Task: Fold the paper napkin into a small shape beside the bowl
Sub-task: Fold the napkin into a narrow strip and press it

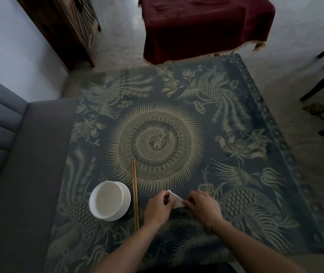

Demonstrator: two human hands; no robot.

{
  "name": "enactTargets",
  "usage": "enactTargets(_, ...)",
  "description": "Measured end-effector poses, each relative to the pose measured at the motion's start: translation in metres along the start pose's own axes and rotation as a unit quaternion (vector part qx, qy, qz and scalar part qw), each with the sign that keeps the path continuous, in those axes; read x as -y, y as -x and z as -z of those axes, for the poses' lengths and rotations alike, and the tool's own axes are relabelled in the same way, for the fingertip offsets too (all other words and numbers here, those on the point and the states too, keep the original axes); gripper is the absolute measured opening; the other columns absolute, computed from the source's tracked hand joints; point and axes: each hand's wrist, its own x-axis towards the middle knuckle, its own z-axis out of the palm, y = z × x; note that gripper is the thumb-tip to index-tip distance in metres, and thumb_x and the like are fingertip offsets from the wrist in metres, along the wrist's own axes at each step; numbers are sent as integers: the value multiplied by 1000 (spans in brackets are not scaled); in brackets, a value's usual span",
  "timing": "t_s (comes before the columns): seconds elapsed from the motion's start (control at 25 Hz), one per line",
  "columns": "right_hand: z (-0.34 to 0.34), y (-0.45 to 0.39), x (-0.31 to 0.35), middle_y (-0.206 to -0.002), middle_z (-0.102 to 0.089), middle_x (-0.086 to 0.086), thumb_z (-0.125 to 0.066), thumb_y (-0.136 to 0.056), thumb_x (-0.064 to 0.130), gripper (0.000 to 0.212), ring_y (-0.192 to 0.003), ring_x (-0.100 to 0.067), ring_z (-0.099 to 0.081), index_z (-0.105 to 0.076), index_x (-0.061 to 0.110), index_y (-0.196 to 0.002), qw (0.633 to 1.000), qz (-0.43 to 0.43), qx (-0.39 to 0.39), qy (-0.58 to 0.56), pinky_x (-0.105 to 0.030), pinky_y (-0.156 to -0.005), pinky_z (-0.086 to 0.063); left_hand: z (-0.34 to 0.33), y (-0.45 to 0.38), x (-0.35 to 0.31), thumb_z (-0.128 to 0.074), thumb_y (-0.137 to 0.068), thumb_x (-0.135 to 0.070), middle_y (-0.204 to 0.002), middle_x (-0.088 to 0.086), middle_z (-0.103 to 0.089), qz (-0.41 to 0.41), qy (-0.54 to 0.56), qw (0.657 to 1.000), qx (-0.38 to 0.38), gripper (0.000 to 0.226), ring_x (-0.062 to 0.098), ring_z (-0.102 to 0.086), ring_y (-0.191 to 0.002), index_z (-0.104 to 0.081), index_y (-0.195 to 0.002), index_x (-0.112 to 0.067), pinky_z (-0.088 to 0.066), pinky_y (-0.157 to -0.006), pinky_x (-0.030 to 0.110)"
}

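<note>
Low in the frame, right of the chopsticks (pixel 135 194) and the bowl (pixel 110 200), the napkin (pixel 175 200) lies on the table (pixel 255 223), already small and mostly covered by both hands. The left hand (pixel 158 207) and right hand (pixel 204 208) each pinch an end with curled fingers. To fold well, I'd judge, match the edges first, then press the crease flat against the table.

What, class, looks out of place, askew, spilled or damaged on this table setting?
Nothing stands out. The white bowl sits upright with no spill around it, the chopsticks lie together, straight, just right of it, and both hands, left hand and right hand, hold the small white napkin on the patterned table.
</note>
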Motion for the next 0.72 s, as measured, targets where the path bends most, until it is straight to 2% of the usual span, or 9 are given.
enactTargets(0.24,0,-5,5,-92,-59,6,-51,-91,55,30,-87,-16,-58,-53,26,-88,999,6,9,38,-34,-65,-43,7,-3,-6,-64,-89,-44,-84,-10,-65,57,-50,997,15,18,12,-59,-79,-55,-82,-30,-38,-61,29)
enactTargets(0.36,0,-5,4,-92,-59,6,-51,-91,56,30,-87,-16,-58,-52,26,-89,999,4,8,52,-34,-64,-43,7,-2,-8,-64,-87,-48,-75,-13,-58,57,-75,996,2,23,9,-54,-71,-53,-79,-30,-32,-53,29)
enactTargets(0.48,1,-4,6,-93,-58,6,-49,-92,55,30,-87,-16,-57,-52,26,-90,998,2,5,63,-33,-65,-44,7,-2,-6,-62,-88,-49,-72,-14,-56,38,-83,996,2,23,7,-52,-69,-52,-80,-30,-32,-52,29)
enactTargets(0.6,0,-2,7,-93,-59,5,-51,-92,53,28,-87,-17,-58,-53,25,-92,997,9,-11,78,-33,-66,-45,9,0,-3,-59,-90,-50,-80,-14,-53,-8,-119,993,-12,21,11,-54,-79,-52,-84,-31,-37,-59,31)
enactTargets(0.64,0,0,7,-93,-59,4,-54,-91,50,25,-86,-18,-58,-54,24,-93,995,29,-31,89,-34,-66,-46,9,1,-1,-58,-91,-49,-88,-14,-53,-50,-155,986,-27,19,12,-54,-86,-52,-90,-30,-39,-64,31)
enactTargets(0.72,-4,7,1,-96,-61,1,-61,-88,38,19,-86,-22,-59,-60,22,-98,982,122,-69,130,-36,-67,-47,7,2,4,-56,-92,-43,-104,-7,-52,-143,-245,958,-52,21,16,-51,-98,-55,-103,-26,-40,-77,31)
